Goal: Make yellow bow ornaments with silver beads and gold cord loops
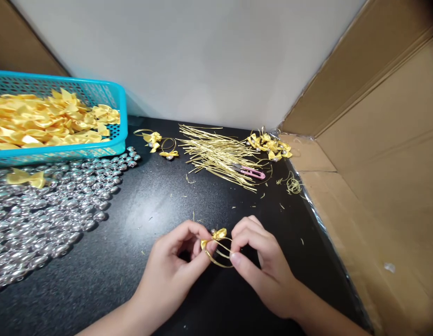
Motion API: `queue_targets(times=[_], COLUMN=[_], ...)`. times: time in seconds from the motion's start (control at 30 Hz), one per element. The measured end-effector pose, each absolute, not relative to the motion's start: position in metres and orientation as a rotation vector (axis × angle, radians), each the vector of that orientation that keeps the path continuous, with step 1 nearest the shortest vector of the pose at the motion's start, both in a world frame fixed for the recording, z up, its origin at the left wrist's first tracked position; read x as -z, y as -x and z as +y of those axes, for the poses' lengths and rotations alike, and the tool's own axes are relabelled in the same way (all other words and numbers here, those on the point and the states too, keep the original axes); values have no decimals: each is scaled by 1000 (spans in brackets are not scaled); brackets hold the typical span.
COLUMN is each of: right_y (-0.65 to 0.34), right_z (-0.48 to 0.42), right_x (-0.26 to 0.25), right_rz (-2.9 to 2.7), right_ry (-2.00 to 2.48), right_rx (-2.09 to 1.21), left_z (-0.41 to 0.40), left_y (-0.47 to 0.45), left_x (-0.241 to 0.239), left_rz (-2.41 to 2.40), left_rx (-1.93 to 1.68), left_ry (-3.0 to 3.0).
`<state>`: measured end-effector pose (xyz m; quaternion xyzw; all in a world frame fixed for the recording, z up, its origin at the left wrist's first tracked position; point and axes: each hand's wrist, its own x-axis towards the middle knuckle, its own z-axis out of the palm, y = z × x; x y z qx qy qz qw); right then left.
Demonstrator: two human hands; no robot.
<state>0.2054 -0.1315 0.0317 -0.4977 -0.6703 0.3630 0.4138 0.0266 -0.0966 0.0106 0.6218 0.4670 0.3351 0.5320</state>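
1. Left hand (170, 263): thumb and fingers closed on a gold satin bow (221, 234) bearing a silver bead (213, 231); the pinch probably keeps the bow from turning.
2. Right hand (263, 261): fingertips pinch the far side of the gold cord loop (219, 265) joined to that bow, apparently to hold it spread. Piece is over the near part of the black tabletop (149, 200), inward of its right edge.
3. Gold cord lengths (216, 151): heaped toward the far edge, presumably for reach by either hand. Pink-handled cutter (253, 172) lies against the heap's right side.
4. Beaded bow cluster (270, 144): at the far right corner, seemingly kept apart from loose stock. Tangled cord (294, 184) sits by the right edge.
5. Silver beads (62, 210): spread across the left side, near the turquoise basket (123, 116) of yellow bows (44, 121), whose walls likely contain them.
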Motion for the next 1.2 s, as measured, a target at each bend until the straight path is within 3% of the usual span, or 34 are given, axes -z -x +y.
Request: queue_targets(times=[0.43,0.73,1.2], right_y=[-202,-198,-201], right_z=[-131,-132,-133], right_x=[-26,-21,-23], right_rz=[-1539,-1563,-1733], right_ry=[1274,1380,1331], right_rx=[-946,-742,-736], left_z=[-99,-101,-99], left_y=[-28,-29,-28], left_x=[-11,-16,-11], left_rz=[1050,980,1112], left_rx=[-722,-736,-798], left_ry=[-1835,-1985,-1727])
